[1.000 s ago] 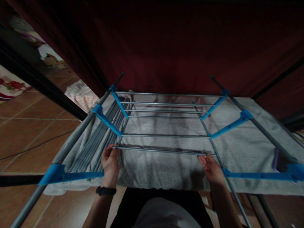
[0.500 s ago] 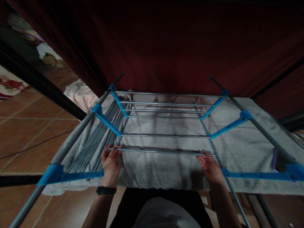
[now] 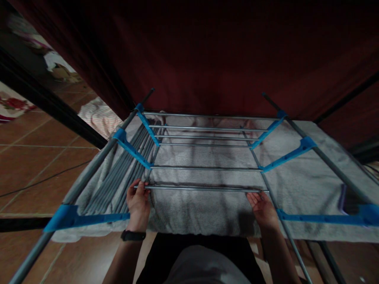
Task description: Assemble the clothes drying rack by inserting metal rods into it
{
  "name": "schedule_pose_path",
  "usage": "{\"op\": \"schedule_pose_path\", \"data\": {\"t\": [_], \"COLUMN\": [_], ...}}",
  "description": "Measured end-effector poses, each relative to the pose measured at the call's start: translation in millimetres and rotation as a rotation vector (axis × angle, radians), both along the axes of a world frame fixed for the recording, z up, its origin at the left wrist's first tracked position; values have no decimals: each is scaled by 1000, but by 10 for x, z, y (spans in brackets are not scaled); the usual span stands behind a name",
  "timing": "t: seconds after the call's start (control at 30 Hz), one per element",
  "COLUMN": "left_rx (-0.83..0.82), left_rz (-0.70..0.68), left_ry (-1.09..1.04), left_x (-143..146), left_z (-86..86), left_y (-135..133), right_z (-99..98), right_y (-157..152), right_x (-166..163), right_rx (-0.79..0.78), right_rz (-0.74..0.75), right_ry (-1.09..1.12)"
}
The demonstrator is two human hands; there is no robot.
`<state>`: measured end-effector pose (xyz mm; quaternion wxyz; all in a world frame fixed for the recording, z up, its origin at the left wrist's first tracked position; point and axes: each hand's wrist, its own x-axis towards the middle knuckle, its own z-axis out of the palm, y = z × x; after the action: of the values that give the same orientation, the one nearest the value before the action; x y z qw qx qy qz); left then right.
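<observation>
A metal rack of grey rods and blue plastic connectors (image 3: 281, 156) stands in front of me over a grey towel (image 3: 204, 207). My left hand (image 3: 137, 203), with a black watch on the wrist, grips the left end of a loose grey rod (image 3: 201, 188) that lies crosswise at the rack's near side. My right hand (image 3: 262, 209) holds the same rod's right end with its fingers curled under it, beside a slanted frame tube. A bundle of spare grey rods (image 3: 127, 167) lies on the towel left of my left hand.
A dark red curtain (image 3: 225, 59) hangs right behind the rack. Brown tiled floor (image 3: 35, 165) with a thin black cable lies to the left, with a black bar and cloths beyond. A purple-edged object (image 3: 345, 199) sits on the towel at the right.
The rod and both hands have barely shifted; my left hand slid slightly outward along the rod's left end. The view tilted a little.
</observation>
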<state>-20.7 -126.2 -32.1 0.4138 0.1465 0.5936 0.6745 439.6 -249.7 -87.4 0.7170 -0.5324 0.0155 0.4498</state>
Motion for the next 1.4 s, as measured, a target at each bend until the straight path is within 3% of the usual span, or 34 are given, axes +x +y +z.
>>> {"op": "schedule_pose_path", "data": {"t": [0.23, 0.73, 1.4], "left_rx": [-9, 49, 29], "left_rz": [37, -35, 10], "left_ry": [-28, -107, -150], "left_x": [43, 51, 62], "left_z": [14, 14, -22], "left_y": [-4, -19, -16], "right_z": [3, 60, 122], "right_y": [5, 28, 6], "right_x": [-17, -37, 47], "right_rx": [-1, -66, 0], "right_rz": [5, -34, -14], "right_ry": [-11, 0, -75]}}
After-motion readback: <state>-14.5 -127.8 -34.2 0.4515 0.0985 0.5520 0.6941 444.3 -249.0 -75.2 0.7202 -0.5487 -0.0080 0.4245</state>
